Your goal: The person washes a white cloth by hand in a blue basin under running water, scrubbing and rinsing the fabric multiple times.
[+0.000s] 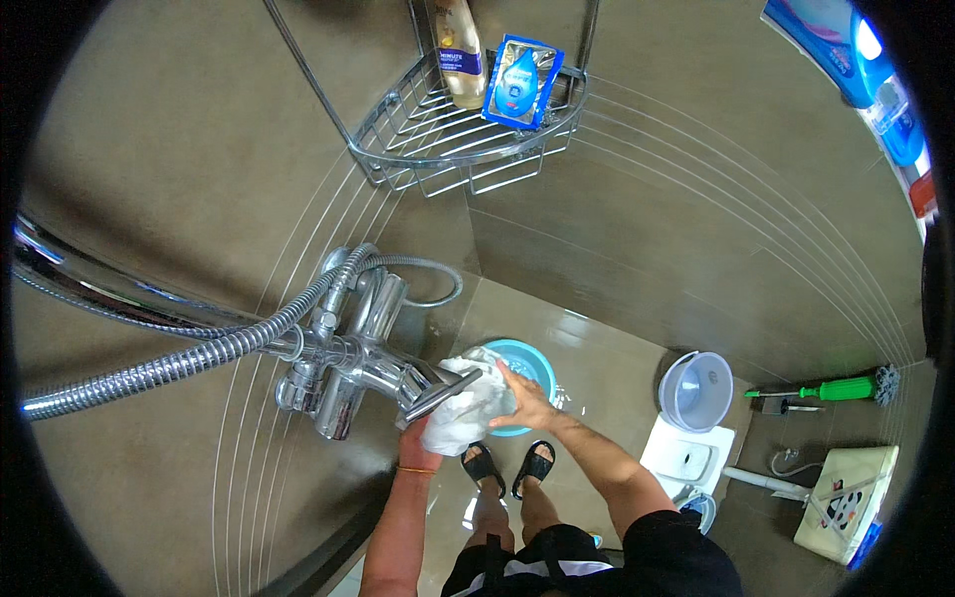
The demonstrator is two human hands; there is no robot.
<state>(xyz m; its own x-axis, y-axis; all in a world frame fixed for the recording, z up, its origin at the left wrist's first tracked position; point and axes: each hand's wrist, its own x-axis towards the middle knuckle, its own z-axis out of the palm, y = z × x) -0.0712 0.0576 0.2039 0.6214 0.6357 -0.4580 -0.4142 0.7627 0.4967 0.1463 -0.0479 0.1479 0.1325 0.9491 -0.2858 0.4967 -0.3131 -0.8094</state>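
Observation:
A bunched white cloth (466, 413) hangs between my hands, just beside the chrome mixer tap (370, 360). My left hand (417, 450), with an orange band at the wrist, grips the cloth from its lower left side; the tap's lever covers part of its fingers. From the right, my right hand (529, 400) presses round the cloth's edge, thumb and fingers against it. Below the cloth a light blue tub (543, 366) stands on the wet floor, partly hidden by the cloth and my right hand.
A ribbed shower hose (214, 356) loops left of the tap. Above hangs a wire corner shelf (438, 159) with a bottle (461, 60) and blue sachet (519, 85). At right are a pale bucket (696, 390), squat toilet (686, 456), green-handled brush (844, 389) and cistern (846, 502).

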